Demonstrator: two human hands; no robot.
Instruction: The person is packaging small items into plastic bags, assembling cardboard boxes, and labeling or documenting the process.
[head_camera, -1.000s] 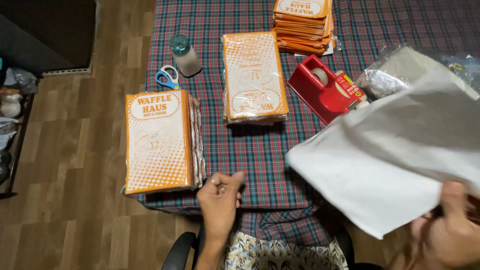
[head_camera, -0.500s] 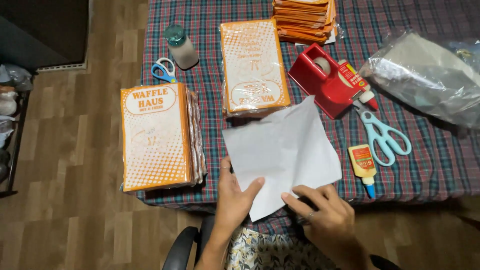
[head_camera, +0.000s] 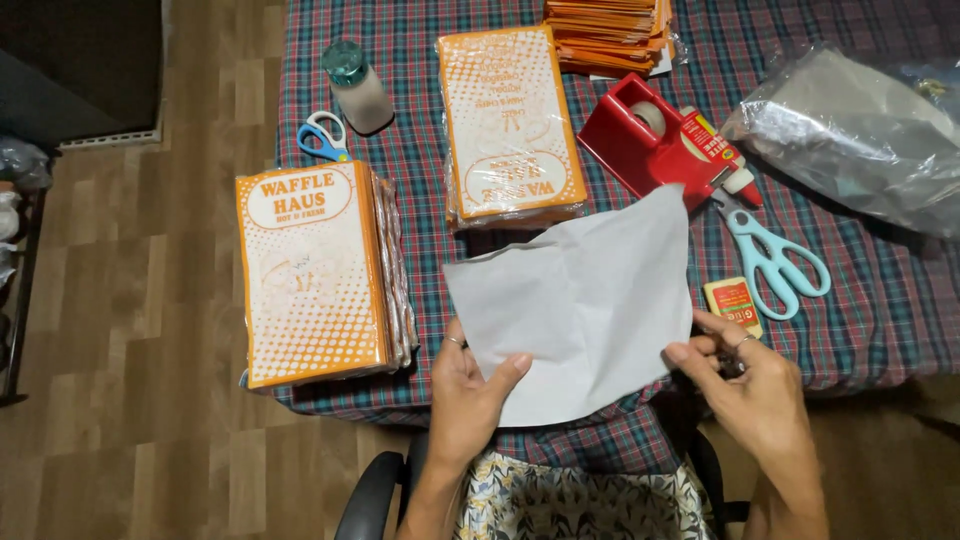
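Hands met on a sheet of grey-white paper (head_camera: 585, 300) that lay on the near edge of the counter (head_camera: 860, 330), which was covered in a red and green plaid cloth. The left hand (head_camera: 470, 395) had its fingers closed on the lower left edge of the sheet, thumb on top. The right hand (head_camera: 755, 385) sat at the sheet's right edge with its fingers (head_camera: 700, 350) loosely curled and only partly closed; whether they actually pinched the paper could not be told. Just beside that hand lay a small glue bottle (head_camera: 733, 303) with an orange label, and next to it a pair of pale blue scissors (head_camera: 775, 255). A red tape dispenser (head_camera: 640, 140) stood behind the sheet's upper corner. Left of the sheet rested a stack of orange and white printed paper bags (head_camera: 310, 270), a second stack (head_camera: 510, 125) lay farther back, and a third (head_camera: 610, 30) at the far edge. Smaller blue-handled scissors (head_camera: 322, 137) and a bottle with a teal cap (head_camera: 357, 85) lay at the left, and a crinkled clear plastic bag (head_camera: 850, 140) at the right.
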